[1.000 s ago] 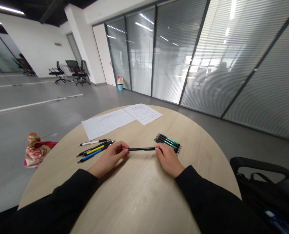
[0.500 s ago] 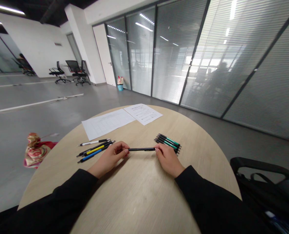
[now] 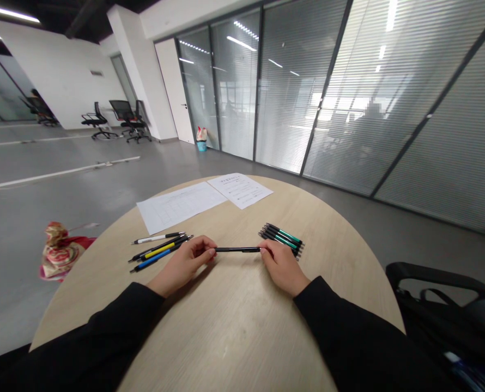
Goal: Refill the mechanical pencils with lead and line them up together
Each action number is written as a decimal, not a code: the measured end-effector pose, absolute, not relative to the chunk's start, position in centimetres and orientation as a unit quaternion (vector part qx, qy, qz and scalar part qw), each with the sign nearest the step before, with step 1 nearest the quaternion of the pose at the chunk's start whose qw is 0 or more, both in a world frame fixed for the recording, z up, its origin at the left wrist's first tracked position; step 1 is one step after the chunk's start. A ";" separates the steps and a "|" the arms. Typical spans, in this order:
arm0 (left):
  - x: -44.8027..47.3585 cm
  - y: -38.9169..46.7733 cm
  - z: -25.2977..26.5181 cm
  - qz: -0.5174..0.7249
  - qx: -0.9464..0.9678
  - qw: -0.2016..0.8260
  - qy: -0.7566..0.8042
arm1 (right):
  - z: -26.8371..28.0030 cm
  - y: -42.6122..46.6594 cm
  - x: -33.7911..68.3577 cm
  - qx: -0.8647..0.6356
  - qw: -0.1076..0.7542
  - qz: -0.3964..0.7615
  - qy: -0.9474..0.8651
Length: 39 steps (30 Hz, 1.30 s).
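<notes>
A black pen [image 3: 238, 250] stretches level between my two hands above the round table. My left hand [image 3: 187, 262] pinches its left end with thumb and fingertips. At the other end, the fingers of my right hand [image 3: 281, 265] are closed on the pen too. Just left of my left hand lie several pens: a white one [image 3: 157, 238], a yellow one [image 3: 158, 251], a blue one [image 3: 153, 262] and black ones. Beyond my right hand, a row of green and black pens [image 3: 282, 237] lies side by side, partly hidden by that hand.
Two printed sheets, one wide [image 3: 177, 207] and one narrower [image 3: 242, 191], lie at the far side of the wooden table [image 3: 242, 337]. A black chair [image 3: 438, 277] stands close on the right. Patterned cloth [image 3: 65, 253] is beyond the left edge.
</notes>
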<state>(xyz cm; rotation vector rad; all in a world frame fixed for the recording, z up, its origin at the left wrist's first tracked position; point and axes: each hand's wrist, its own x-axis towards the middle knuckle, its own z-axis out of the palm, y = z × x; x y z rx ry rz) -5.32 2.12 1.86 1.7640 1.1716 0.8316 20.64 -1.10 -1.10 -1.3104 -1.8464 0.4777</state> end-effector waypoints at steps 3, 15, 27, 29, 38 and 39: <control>-5.3 2.2 1.8 0.331 0.702 0.426 0.465 | -1.0 -1.1 20.6 -0.520 0.399 0.189 -0.731; -5.7 2.5 1.1 0.328 0.708 0.430 0.455 | -1.2 -1.0 20.7 -0.520 0.401 0.192 -0.729; -5.5 2.4 1.4 0.322 0.714 0.422 0.457 | -1.2 -1.1 20.7 -0.519 0.398 0.194 -0.731; -5.5 2.4 1.5 0.319 0.714 0.421 0.460 | -1.1 -1.1 20.7 -0.520 0.396 0.196 -0.731; -5.5 2.4 1.3 0.326 0.717 0.417 0.454 | -1.5 -1.0 20.7 -0.522 0.395 0.199 -0.729; -5.5 2.4 1.2 0.327 0.719 0.413 0.454 | -1.5 -1.0 20.8 -0.523 0.394 0.200 -0.729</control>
